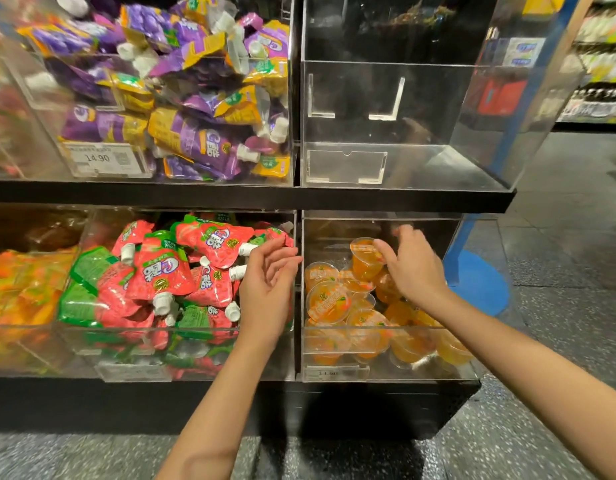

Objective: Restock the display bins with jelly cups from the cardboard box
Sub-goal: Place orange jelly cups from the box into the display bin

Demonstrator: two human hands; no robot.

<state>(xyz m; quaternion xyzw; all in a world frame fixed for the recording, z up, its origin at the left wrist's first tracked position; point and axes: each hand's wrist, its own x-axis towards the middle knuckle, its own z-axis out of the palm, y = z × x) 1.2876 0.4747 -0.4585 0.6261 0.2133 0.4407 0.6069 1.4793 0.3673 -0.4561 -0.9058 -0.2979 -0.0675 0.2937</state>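
Orange jelly cups (329, 301), too heaped to count exactly, fill the lower right clear acrylic bin (379, 370) toward its front wall. One right hand (415, 268) holds a single jelly cup (366, 258) over the heap. One left hand (266, 289) hangs open, fingers relaxed, before the red pouch bin (137, 370).

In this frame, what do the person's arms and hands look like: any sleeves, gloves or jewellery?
Both forearms are bare to the frame edge, with no sleeves in view. The left hand and right hand wear no gloves, and no rings, watch or wristbands show.
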